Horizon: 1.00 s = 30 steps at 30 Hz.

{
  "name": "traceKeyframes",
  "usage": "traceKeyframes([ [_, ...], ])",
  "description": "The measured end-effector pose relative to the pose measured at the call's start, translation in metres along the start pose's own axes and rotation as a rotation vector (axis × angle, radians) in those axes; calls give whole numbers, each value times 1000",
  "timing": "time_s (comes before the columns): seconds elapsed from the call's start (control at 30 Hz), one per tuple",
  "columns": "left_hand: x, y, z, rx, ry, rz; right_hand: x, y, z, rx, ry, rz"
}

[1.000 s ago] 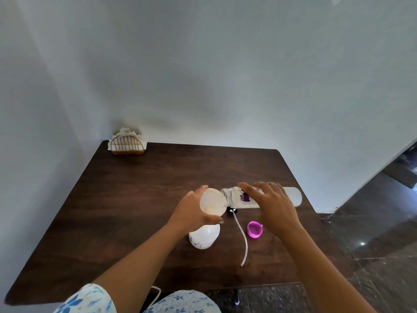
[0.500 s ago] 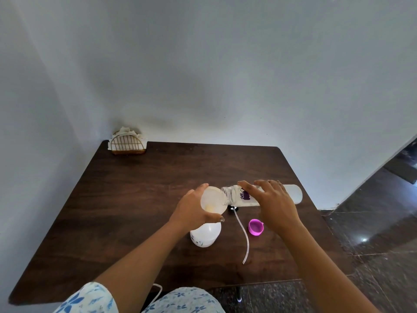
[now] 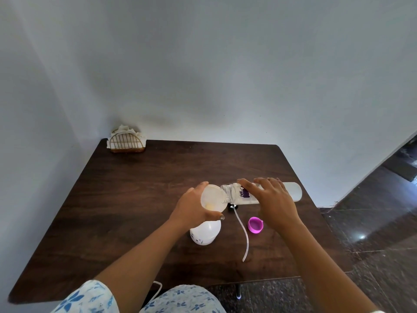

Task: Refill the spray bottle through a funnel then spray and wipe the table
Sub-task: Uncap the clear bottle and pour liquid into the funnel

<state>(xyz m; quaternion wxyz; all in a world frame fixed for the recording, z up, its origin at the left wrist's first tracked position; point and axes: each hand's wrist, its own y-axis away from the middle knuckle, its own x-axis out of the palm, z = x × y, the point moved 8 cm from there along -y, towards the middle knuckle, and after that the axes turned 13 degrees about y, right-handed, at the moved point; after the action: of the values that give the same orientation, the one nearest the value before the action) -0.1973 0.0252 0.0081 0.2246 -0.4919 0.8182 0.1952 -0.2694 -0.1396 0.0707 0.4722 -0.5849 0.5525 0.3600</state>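
Note:
A white spray bottle (image 3: pixel 205 233) stands on the dark wooden table (image 3: pixel 126 213) with a translucent funnel (image 3: pixel 213 197) in its neck. My left hand (image 3: pixel 191 208) grips the funnel's rim. My right hand (image 3: pixel 274 199) holds a clear bottle with a purple label (image 3: pixel 244 193) tipped on its side, its open mouth over the funnel. The sprayer's black head (image 3: pixel 232 207) and long dip tube (image 3: pixel 244 236) lie on the table between my hands. A pink cap (image 3: pixel 255 225) sits beside the tube.
A gold wire napkin holder (image 3: pixel 127 143) with white napkins stands at the table's far left corner against the wall. Dark glossy floor tiles (image 3: pixel 372 222) lie to the right of the table. Walls close the table's left and far sides.
Both hands hold almost the same pose; the tipped bottle stays over the funnel. The view has shifted only slightly.

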Motion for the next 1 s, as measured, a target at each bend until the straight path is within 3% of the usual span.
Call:
traceKeyframes([
  [0.57,0,1,0,9,18,4,6,2,0,12,-20,61],
  [1.0,0,3,0,8,26,31,31,20,7,177,-518,107],
])
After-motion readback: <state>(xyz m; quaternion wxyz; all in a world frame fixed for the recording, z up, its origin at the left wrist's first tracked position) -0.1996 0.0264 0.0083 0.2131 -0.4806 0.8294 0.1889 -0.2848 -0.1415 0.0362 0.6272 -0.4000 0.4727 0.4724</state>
